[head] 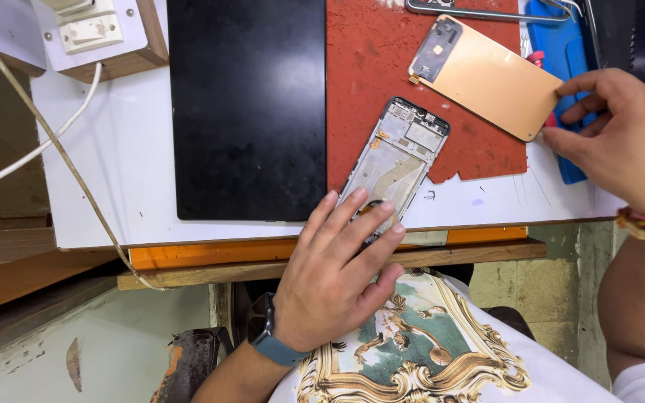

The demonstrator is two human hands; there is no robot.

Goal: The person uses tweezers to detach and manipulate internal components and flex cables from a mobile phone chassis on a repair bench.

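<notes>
My left hand (337,269) lies flat with fingers spread on the near end of a silver phone frame (401,153), which sits tilted across the edge of a red mat (382,67). My right hand (614,134) pinches the near right corner of a copper-backed phone screen panel (487,75) between thumb and fingers. The panel rests on the red mat, with a dark flex part at its far left corner. A dark watch is on my left wrist, and red and yellow threads circle my right wrist.
A large black mat (248,104) covers the white bench top (113,164) to the left. A blue tool (561,45) lies under my right hand. A wall switch box (98,33) and white cables (46,142) are at the far left. A metal strip (472,11) lies at the back.
</notes>
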